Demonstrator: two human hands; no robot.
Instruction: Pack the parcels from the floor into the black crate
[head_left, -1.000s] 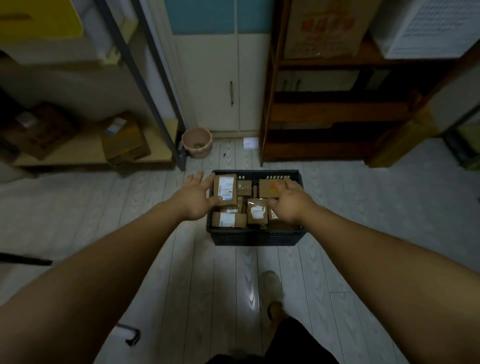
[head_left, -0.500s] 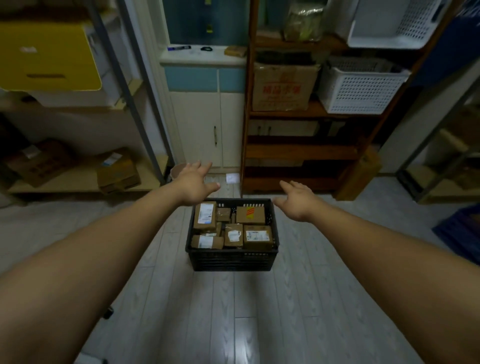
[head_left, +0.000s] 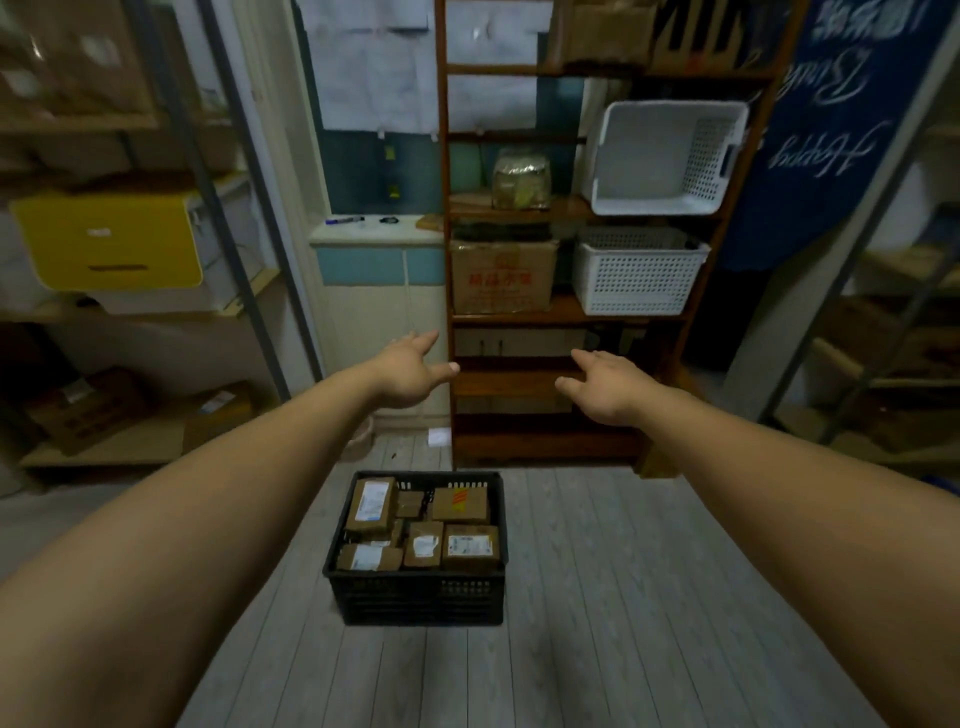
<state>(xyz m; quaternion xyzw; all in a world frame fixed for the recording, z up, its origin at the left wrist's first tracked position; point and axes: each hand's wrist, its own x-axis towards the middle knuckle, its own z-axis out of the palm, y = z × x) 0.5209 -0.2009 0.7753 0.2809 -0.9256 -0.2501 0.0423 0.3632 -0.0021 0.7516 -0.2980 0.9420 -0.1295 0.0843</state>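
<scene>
The black crate (head_left: 421, 597) stands on the grey plank floor in the lower middle of the view. Several brown cardboard parcels (head_left: 467, 545) with white labels fill it to the rim. My left hand (head_left: 408, 371) is stretched out well above and beyond the crate, fingers straight, holding nothing. My right hand (head_left: 608, 384) is held out the same way to the right, palm facing in, also empty. Both hands are apart from the crate and the parcels.
A wooden shelf unit (head_left: 545, 312) stands behind the crate with a cardboard box (head_left: 501, 275) and two white baskets (head_left: 639, 270). A metal rack (head_left: 223, 156) with a yellow box (head_left: 109, 241) and cartons is on the left; another rack is at the right edge.
Both hands have lifted off the parcels in the crate and risen, spreading apart. The view has tilted up and back, so the crate sits lower and farther off.
</scene>
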